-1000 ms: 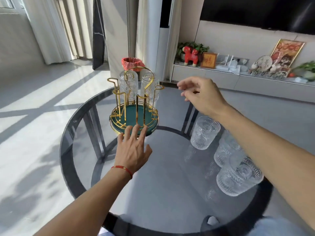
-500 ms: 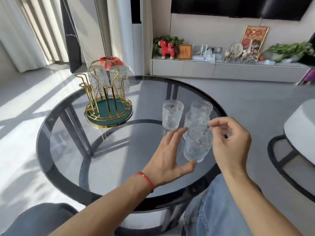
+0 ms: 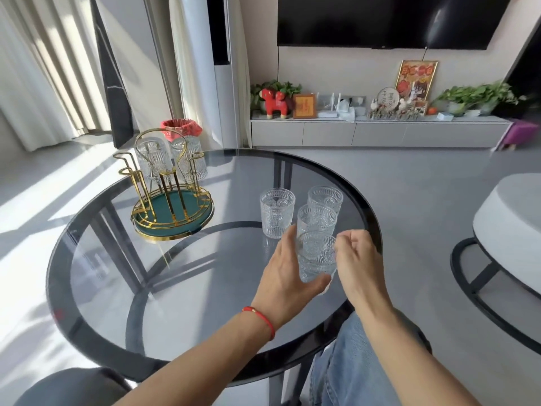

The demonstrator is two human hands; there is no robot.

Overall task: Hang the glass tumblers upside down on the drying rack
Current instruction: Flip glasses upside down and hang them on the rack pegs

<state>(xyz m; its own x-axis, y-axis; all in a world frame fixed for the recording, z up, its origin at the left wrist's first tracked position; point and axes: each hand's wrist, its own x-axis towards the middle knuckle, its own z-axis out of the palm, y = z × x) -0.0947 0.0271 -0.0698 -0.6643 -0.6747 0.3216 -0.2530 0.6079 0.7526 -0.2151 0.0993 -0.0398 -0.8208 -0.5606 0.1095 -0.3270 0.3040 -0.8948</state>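
Note:
A gold wire drying rack point(image 3: 172, 212) with a green base stands at the far left of the round glass table point(image 3: 117, 288). Two ribbed tumblers point(image 3: 152, 159) hang upside down on its far pegs; the near pegs are bare. Three embossed glass tumblers point(image 3: 277, 212) stand upright near the table's right edge. A fourth tumbler point(image 3: 314, 256) sits closest to me. My left hand point(image 3: 284, 276) wraps it from the left, thumb curled round its base. My right hand point(image 3: 360, 265) is at its right side, curled fingertips at the rim.
A red-lined bin point(image 3: 181, 128) stands on the floor behind the rack. A white round stool with a black frame point(image 3: 509, 230) is to the right of the table. A low cabinet with ornaments point(image 3: 377, 133) runs along the far wall. My jeans-clad knee point(image 3: 345, 364) shows under the table edge.
Both hands left the rack and came over to the upright tumblers at the right. Since half a second ago they have closed in round the nearest tumbler.

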